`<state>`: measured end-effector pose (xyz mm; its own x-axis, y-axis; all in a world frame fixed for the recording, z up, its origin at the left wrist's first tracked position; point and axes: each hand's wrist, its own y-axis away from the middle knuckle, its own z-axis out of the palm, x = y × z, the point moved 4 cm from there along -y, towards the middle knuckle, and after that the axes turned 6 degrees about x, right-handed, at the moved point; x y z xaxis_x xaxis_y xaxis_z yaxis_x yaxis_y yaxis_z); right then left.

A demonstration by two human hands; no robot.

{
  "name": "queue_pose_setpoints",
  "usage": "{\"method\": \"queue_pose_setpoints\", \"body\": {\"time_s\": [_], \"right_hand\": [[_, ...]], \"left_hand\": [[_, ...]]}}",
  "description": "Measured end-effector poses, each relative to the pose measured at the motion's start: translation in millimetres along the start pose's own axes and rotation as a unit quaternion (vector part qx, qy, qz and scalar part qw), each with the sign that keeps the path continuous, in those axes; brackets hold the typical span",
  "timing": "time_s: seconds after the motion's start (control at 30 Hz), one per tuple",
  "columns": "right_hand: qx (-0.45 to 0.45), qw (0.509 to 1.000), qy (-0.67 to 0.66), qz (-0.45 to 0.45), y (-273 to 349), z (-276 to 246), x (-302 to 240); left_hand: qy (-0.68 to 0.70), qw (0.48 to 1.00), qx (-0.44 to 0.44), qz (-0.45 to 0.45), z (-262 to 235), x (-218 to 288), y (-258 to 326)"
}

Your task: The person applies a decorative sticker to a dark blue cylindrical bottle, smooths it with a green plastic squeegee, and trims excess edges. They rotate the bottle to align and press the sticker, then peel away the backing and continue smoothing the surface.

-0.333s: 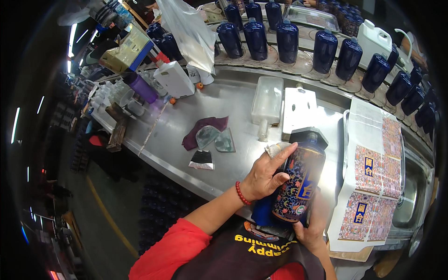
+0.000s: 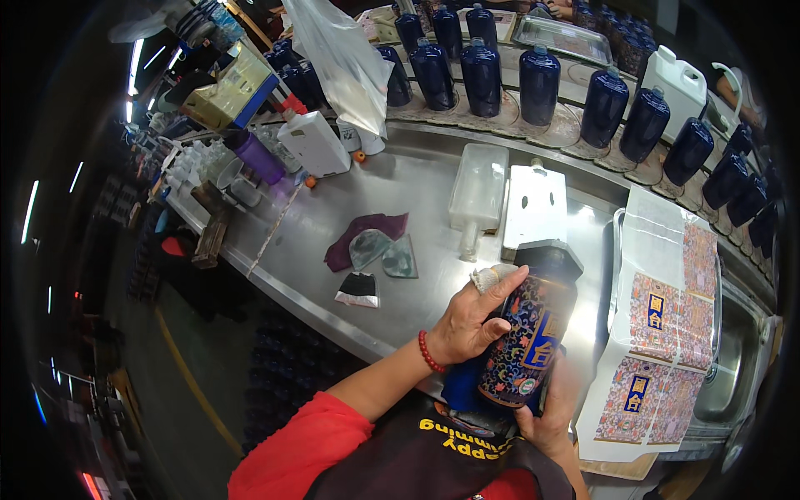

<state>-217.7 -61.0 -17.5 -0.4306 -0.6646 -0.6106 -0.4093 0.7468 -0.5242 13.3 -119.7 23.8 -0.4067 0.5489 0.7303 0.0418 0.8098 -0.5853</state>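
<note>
A dark blue bottle (image 2: 527, 337) with a colourful floral pattern and a blue-and-gold label panel is tilted in front of me. My left hand (image 2: 468, 327), with a red bead bracelet (image 2: 431, 352) at its wrist, grips the bottle's left side, thumb across the front. A pale covering (image 2: 493, 277) wraps one of its fingers. At the bottle's lower right, my right hand (image 2: 552, 408) holds on with its thumb near the base; its other fingers are blurred or hidden. Beyond the bottle's top is a dark grey angular piece (image 2: 560, 257).
Floral decal sheets (image 2: 658, 333) lie at right, beside a sink (image 2: 729, 379). A clear bottle (image 2: 479, 187) and white box-like piece (image 2: 536, 204) lie ahead on the metal table. Purple cloth (image 2: 367, 237) and grey pads (image 2: 400, 257) are at left. Blue bottles (image 2: 539, 87) line the conveyor.
The patterned bottle has shifted slightly down and left with both hands still on it. Along the conveyor, the blue bottles have moved to the right.
</note>
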Motion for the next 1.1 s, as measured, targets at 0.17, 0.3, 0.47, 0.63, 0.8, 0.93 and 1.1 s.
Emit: {"method": "queue_pose_setpoints", "body": {"time_s": [0.17,0.3,0.47,0.63,0.8,0.93,1.1], "right_hand": [[0.003,1.000,-0.007,-0.006,0,-1,1],[0.008,1.000,-0.007,-0.012,-1,-2,0],[0.003,1.000,-0.015,-0.004,-4,-2,-3],[0.001,1.000,-0.012,-0.009,-6,-1,-3],[-0.001,1.000,-0.002,-0.017,-8,-1,-4],[-0.007,1.000,-0.004,-0.012,-9,-2,-3],[0.022,0.999,0.017,-0.019,-10,-2,-7]], "left_hand": [[-0.009,1.000,0.008,-0.003,1,0,1],[-0.008,1.000,0.015,0.007,2,1,3],[0.026,1.000,-0.004,0.009,2,-3,4],[0.004,1.000,0.011,0.018,3,-3,6],[-0.025,0.999,0.019,0.016,0,-1,5],[-0.016,1.000,-0.002,0.007,-2,-3,4],[-0.018,0.999,0.036,-0.009,-3,0,3]]}}
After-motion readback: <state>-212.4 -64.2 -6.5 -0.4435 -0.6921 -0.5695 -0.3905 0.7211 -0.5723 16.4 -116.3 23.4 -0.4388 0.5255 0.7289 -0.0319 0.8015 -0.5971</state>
